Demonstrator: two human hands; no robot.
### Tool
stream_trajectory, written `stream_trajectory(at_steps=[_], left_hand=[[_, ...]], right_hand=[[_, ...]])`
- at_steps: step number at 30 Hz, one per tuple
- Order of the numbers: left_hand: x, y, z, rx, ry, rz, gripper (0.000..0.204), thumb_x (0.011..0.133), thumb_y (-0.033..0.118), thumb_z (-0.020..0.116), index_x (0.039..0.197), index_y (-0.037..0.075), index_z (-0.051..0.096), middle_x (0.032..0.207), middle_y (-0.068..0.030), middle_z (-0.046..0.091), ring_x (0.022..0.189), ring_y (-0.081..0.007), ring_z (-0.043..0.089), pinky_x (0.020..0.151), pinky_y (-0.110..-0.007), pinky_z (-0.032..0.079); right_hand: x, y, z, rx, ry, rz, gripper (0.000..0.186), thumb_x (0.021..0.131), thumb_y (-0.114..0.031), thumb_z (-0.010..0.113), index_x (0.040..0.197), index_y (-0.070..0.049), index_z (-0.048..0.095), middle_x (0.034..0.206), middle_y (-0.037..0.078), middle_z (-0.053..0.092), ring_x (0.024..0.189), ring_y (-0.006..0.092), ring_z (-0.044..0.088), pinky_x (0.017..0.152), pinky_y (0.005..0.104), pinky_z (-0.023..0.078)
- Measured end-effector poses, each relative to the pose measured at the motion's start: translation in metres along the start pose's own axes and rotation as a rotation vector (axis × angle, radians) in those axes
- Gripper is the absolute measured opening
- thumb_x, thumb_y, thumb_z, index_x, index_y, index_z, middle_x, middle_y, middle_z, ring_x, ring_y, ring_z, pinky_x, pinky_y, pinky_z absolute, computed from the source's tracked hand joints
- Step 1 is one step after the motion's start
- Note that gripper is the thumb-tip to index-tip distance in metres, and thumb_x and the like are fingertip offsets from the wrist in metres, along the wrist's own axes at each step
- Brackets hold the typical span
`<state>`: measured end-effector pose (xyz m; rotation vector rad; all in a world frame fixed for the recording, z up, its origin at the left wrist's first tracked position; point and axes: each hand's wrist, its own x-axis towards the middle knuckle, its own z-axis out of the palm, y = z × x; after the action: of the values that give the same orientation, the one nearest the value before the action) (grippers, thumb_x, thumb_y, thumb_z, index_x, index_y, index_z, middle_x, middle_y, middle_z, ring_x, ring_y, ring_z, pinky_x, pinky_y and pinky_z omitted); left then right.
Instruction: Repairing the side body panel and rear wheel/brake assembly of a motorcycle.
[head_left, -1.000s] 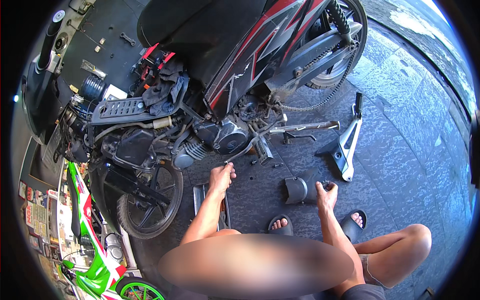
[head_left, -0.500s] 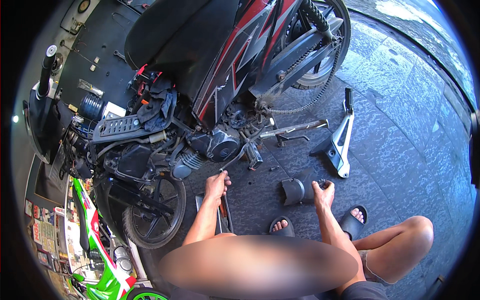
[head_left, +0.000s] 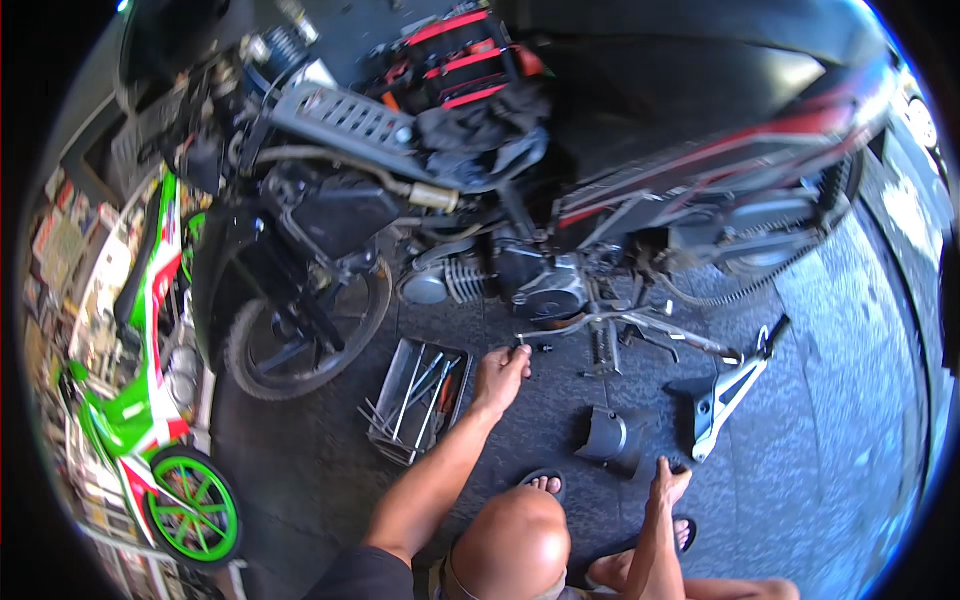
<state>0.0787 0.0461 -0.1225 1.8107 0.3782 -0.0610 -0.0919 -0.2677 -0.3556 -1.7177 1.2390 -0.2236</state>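
Observation:
Beneath the engine (head_left: pixel 545 288) of a dark motorcycle with red trim, my left hand (head_left: pixel 503 378) is closed at the tip of the gear lever (head_left: pixel 560 328). A small dark piece (head_left: pixel 545 348) shows just beyond its fingers. Lower and to the right, my right hand (head_left: pixel 672 483) is held in a pinch. Something small and dark shows at its fingertips, too small to name. Near that hand lie a dark curved cover (head_left: pixel 610 440) and a silver footrest bracket (head_left: pixel 730 405), both on the floor.
Left of my left arm, a metal tray (head_left: pixel 408 362) holds screwdrivers and other long tools. The front wheel (head_left: pixel 310 340) stands beyond it. At far left is a green, white and red motorcycle (head_left: pixel 140 410). A dark cloth (head_left: pixel 480 130) lies on the dark motorcycle's frame beside a red-and-black case (head_left: pixel 450 60).
My view has swung to the left, so the scene sits turned and the whole tool tray shows. The left hand stays at the gear lever's tip; the right hand keeps its pinch near the cover.

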Motion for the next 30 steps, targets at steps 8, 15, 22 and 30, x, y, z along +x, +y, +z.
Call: stream_trajectory(at_steps=[8, 15, 22, 30], left_hand=[[-0.018, -0.009, -0.007, -0.217, 0.007, -0.052, 0.034, 0.096, 0.031, 0.06, 0.078, 0.003, 0.063, 0.069, -0.0011, 0.061, 0.065, -0.0071, 0.055, 0.06, -0.025, 0.043], [-0.025, -0.051, 0.0, -0.248, -0.058, 0.104, 0.032, 0.099, 0.026, 0.056, 0.077, 0.003, 0.059, 0.072, -0.0016, 0.06, 0.062, -0.0059, 0.049, 0.056, -0.024, 0.04], [-0.112, -0.155, -0.006, 0.084, -0.143, -0.161, 0.03, 0.092, 0.028, 0.065, 0.081, 0.001, 0.063, 0.063, -0.0093, 0.06, 0.055, -0.0136, 0.057, 0.052, -0.032, 0.044], [-0.182, -0.207, -0.003, 0.321, -0.222, -0.157, 0.029, 0.088, 0.029, 0.065, 0.086, 0.0, 0.065, 0.079, -0.0221, 0.066, 0.072, -0.0406, 0.065, 0.062, -0.045, 0.052]], right_hand=[[-0.012, -0.033, 0.003, -0.163, -0.153, -0.166, 0.057, 0.075, -0.022, 0.078, 0.117, 0.008, 0.053, 0.11, 0.022, 0.059, 0.102, 0.0322, 0.057, 0.096, 0.0417, 0.043], [-0.013, -0.096, 0.036, -0.361, -0.18, -0.524, 0.061, 0.073, -0.02, 0.08, 0.12, 0.006, 0.051, 0.113, 0.023, 0.053, 0.104, 0.0377, 0.054, 0.092, 0.0431, 0.045], [-0.004, -0.141, 0.089, -0.572, -0.37, -0.749, 0.045, 0.074, -0.022, 0.073, 0.109, 0.0, 0.054, 0.108, 0.025, 0.053, 0.103, 0.0443, 0.051, 0.09, 0.0499, 0.045], [-0.007, -0.144, 0.094, -0.582, -0.235, -0.734, 0.054, 0.074, -0.029, 0.079, 0.111, 0.0, 0.054, 0.117, 0.023, 0.051, 0.107, 0.0392, 0.053, 0.092, 0.0452, 0.045]])
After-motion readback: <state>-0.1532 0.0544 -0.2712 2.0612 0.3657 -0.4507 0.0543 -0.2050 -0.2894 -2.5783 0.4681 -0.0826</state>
